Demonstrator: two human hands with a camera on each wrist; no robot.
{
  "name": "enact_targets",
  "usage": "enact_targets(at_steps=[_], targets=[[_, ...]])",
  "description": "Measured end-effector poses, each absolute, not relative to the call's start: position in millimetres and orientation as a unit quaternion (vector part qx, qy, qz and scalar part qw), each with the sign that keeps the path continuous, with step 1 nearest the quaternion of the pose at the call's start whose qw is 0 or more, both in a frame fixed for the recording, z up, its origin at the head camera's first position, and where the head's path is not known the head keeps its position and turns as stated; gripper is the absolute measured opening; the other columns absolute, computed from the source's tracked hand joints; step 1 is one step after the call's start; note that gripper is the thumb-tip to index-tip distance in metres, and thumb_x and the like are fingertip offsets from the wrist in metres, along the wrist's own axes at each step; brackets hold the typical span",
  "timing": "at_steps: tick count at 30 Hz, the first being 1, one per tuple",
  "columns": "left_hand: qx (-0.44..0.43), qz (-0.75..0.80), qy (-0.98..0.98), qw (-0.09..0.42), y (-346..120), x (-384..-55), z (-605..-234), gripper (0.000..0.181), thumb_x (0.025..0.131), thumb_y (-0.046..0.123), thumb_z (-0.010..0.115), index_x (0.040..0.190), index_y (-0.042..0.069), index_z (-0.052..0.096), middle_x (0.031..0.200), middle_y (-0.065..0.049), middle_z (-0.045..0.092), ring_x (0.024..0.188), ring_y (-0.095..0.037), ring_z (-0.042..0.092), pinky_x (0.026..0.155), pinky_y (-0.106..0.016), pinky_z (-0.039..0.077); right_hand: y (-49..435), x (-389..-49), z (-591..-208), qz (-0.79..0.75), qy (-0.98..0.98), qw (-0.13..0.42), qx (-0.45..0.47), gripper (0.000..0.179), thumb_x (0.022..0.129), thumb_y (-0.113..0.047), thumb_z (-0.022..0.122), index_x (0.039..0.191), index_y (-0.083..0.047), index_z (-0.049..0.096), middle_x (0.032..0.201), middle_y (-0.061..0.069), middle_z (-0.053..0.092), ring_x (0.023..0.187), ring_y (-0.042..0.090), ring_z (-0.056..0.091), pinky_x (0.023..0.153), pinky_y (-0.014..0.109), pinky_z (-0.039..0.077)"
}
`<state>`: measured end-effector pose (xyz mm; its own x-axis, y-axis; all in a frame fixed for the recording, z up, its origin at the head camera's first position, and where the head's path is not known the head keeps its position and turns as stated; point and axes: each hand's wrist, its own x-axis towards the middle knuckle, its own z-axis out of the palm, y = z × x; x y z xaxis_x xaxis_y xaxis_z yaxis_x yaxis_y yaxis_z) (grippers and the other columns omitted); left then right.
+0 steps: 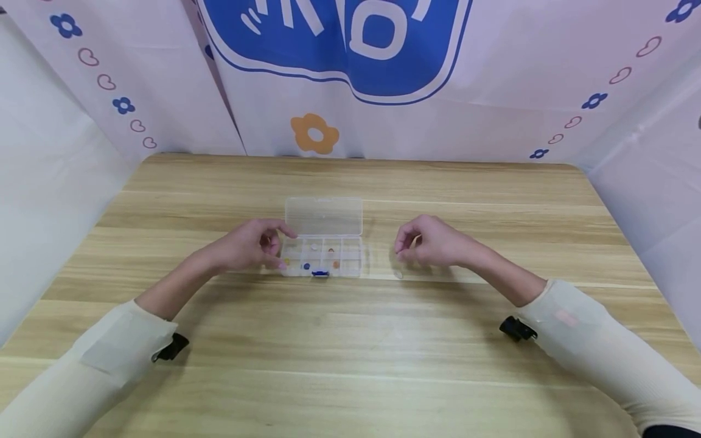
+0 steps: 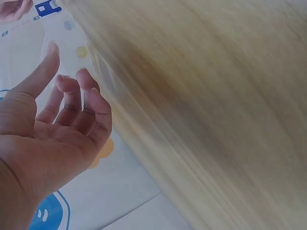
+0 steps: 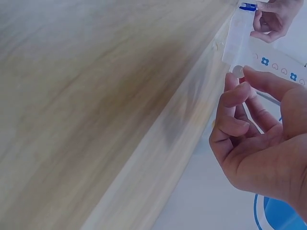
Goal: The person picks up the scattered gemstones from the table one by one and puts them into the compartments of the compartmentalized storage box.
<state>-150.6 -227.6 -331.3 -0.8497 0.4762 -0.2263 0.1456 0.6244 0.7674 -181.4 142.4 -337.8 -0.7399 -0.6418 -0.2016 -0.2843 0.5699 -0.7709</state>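
A clear plastic compartment box point(image 1: 350, 267) lies on the table with its lid point(image 1: 324, 216) folded back and a blue latch point(image 1: 320, 274) at the front. Small coloured pieces sit in several compartments, among them a dark blue one point(image 1: 306, 266) and an orange one point(image 1: 336, 264). My left hand point(image 1: 249, 244) holds the box at its left end, index finger near the hinge and thumb by the front corner. To the right of the box, my right hand point(image 1: 429, 241) pinches a small round translucent disc point(image 3: 238, 71) between thumb and fingertips.
Another small clear piece point(image 1: 398, 275) lies on the wooden table point(image 1: 350, 353) just below my right hand. A white printed cloth point(image 1: 438, 131) stands along the table's back edge, with white sheets at both sides.
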Motion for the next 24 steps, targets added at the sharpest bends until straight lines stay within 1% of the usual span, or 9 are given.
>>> enact_targets(at_steps=[7, 12, 14, 18, 24], targets=[[0.173, 0.398, 0.874, 0.22, -228, -152, -332, 0.054, 0.084, -0.007, 0.08, 0.133, -0.01, 0.056, 0.076, -0.005, 0.055, 0.073, -0.019, 0.049, 0.068, -0.026, 0.045, 137, -182, -336, -0.374, 0.854, 0.229, -0.279, 0.006, 0.092, 0.0, 0.07, 0.089, -0.004, 0.071, 0.089, 0.008, 0.068, 0.07, 0.015, 0.059, 0.062, 0.027, 0.05], [0.17, 0.4, 0.872, 0.224, -228, -153, -332, 0.055, 0.084, -0.008, 0.08, 0.133, -0.01, 0.056, 0.075, -0.005, 0.054, 0.072, -0.019, 0.047, 0.068, -0.027, 0.044, 135, -184, -335, -0.381, 0.852, 0.227, -0.277, 0.005, 0.093, 0.0, 0.071, 0.089, -0.004, 0.071, 0.089, 0.009, 0.069, 0.07, 0.016, 0.059, 0.061, 0.027, 0.051], [0.17, 0.402, 0.871, 0.227, -229, -153, -332, 0.054, 0.084, -0.008, 0.08, 0.132, -0.01, 0.056, 0.075, -0.005, 0.053, 0.072, -0.019, 0.047, 0.068, -0.027, 0.044, 133, -184, -335, -0.384, 0.852, 0.222, -0.28, 0.004, 0.092, 0.0, 0.071, 0.09, -0.003, 0.072, 0.089, 0.009, 0.069, 0.073, 0.018, 0.06, 0.063, 0.028, 0.051], [0.169, 0.406, 0.868, 0.23, -229, -153, -332, 0.054, 0.084, -0.009, 0.08, 0.133, -0.01, 0.055, 0.075, -0.005, 0.053, 0.071, -0.018, 0.046, 0.068, -0.027, 0.043, 129, -185, -333, -0.379, 0.854, 0.21, -0.287, 0.002, 0.093, 0.0, 0.071, 0.092, -0.001, 0.073, 0.09, 0.007, 0.07, 0.085, 0.021, 0.063, 0.073, 0.031, 0.052], [0.17, 0.408, 0.868, 0.228, -228, -154, -332, 0.054, 0.083, -0.01, 0.08, 0.131, -0.01, 0.056, 0.073, -0.004, 0.052, 0.069, -0.016, 0.045, 0.067, -0.027, 0.042, 123, -186, -332, -0.387, 0.852, 0.202, -0.288, 0.003, 0.094, -0.001, 0.071, 0.093, -0.002, 0.073, 0.091, 0.006, 0.071, 0.09, 0.021, 0.064, 0.077, 0.034, 0.053]])
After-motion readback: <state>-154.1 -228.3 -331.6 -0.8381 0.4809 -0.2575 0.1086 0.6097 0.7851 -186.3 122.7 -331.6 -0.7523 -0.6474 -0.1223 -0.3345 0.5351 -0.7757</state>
